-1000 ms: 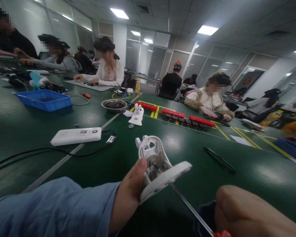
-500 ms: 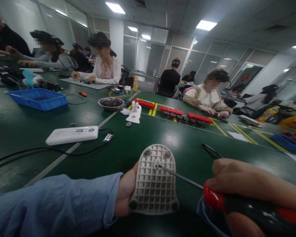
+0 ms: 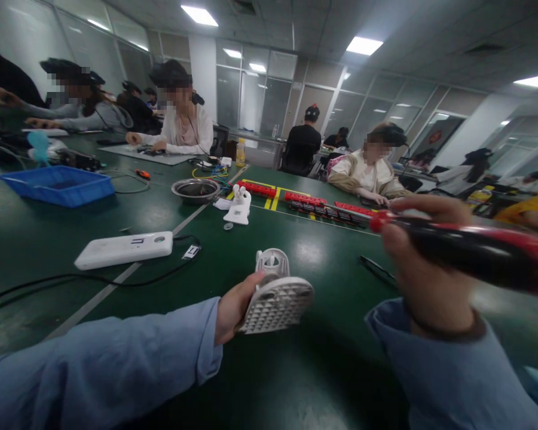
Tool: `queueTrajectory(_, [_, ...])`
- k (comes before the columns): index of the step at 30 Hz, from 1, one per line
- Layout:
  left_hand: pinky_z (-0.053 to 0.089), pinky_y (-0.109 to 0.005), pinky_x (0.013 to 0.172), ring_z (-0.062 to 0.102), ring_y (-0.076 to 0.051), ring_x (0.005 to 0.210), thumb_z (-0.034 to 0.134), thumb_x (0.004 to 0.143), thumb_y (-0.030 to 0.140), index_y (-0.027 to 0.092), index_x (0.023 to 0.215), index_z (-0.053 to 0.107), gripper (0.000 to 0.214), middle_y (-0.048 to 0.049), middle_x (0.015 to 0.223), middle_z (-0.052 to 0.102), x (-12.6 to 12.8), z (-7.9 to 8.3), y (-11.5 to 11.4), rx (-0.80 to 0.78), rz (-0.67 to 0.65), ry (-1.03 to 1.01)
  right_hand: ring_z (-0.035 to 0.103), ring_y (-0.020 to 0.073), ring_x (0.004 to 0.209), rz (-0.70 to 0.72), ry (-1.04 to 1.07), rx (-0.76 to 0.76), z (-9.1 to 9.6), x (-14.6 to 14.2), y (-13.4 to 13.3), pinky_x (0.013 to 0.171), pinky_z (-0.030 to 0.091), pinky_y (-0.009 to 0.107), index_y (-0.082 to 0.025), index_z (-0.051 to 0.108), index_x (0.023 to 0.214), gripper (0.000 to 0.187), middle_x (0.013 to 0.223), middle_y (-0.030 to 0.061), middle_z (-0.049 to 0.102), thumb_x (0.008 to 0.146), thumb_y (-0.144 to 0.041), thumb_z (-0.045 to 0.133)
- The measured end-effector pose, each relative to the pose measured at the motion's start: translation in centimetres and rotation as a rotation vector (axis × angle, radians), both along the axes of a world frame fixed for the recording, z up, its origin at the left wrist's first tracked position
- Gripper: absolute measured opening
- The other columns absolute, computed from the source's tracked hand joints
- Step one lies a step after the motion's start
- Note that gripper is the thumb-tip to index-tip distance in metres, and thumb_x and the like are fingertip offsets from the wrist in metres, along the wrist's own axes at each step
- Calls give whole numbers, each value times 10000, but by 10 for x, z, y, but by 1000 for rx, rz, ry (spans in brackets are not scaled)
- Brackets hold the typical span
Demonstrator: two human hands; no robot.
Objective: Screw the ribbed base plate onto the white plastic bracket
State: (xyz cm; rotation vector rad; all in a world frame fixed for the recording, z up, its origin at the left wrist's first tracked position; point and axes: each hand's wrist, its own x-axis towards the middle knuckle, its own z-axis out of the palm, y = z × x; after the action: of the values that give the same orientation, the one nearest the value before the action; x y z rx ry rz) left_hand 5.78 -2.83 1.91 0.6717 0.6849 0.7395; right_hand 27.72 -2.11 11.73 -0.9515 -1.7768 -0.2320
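Observation:
My left hand (image 3: 237, 304) grips a white plastic stand (image 3: 278, 304) with a waffle-ribbed underside, tilted so that its ring-shaped upper part shows behind the base. Raised at the right, my right hand (image 3: 434, 269) is wrapped round the red and black handle of a screwdriver (image 3: 466, 251); the shaft is hard to see, and the tool is apart from the stand. Farther off on the table lies a white plastic part (image 3: 238, 210) with two round knobs, and a small washer (image 3: 228, 226) is beside it.
A white power bank (image 3: 121, 251) with a black cable lies at the left, near a blue tray (image 3: 58, 188). Beyond are a metal bowl (image 3: 196, 191) and red toy train pieces (image 3: 305, 198). Dark tweezers (image 3: 376, 270) lie right of centre. Several people sit around the tables.
The screwdriver has come out of the hole in the stand's base and moved up and away with my right hand. My left hand has tipped the stand, bringing its upper part into view.

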Motion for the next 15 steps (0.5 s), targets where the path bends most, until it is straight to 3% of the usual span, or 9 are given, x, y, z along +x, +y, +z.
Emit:
queueTrajectory(2, [421,-346,728,608,-210,737,530,708,476,112,949,575,439,-69,736,661,2,-5,10,194,53,118,564,180,775,-11,-84,-76,-19,0,31,696,436,288,-211,525,946,205,870,41,580,765,-291,578])
queueTrajectory(5, [412,-322,733,586,-220,786,579,658,474,85,919,579,469,-92,799,642,3,-14,23,541,-21,177,549,189,903,-72,-481,-362,-61,0,68,769,417,279,-194,495,1106,292,997,64,590,821,-257,505])
queueTrajectory(6, [413,-316,718,579,-222,786,565,663,485,80,924,579,481,-99,823,633,3,-18,27,646,-69,186,542,189,914,-106,-630,-442,-74,-1,75,764,415,274,-200,470,1156,328,1011,71,582,829,-221,485])
queueTrajectory(9, [416,-304,668,568,-223,773,501,711,452,89,968,579,452,-104,879,612,3,-26,34,885,-146,269,534,187,914,-88,-792,-540,-107,-7,85,742,410,254,-228,499,1151,351,967,65,595,811,-145,485])
queueTrajectory(12, [416,-327,739,557,-238,832,554,676,345,116,1016,579,410,-90,929,605,2,-29,39,1017,-167,387,533,182,921,-58,-842,-585,-121,-13,87,744,406,246,-247,516,1138,340,967,60,599,823,-132,457])
queueTrajectory(15, [398,-354,819,550,-259,890,628,587,266,136,1072,561,507,-81,981,599,0,-28,41,1063,-254,417,560,192,860,-52,-843,-618,-120,-15,87,703,417,260,-259,507,1156,367,948,62,613,822,-123,440])
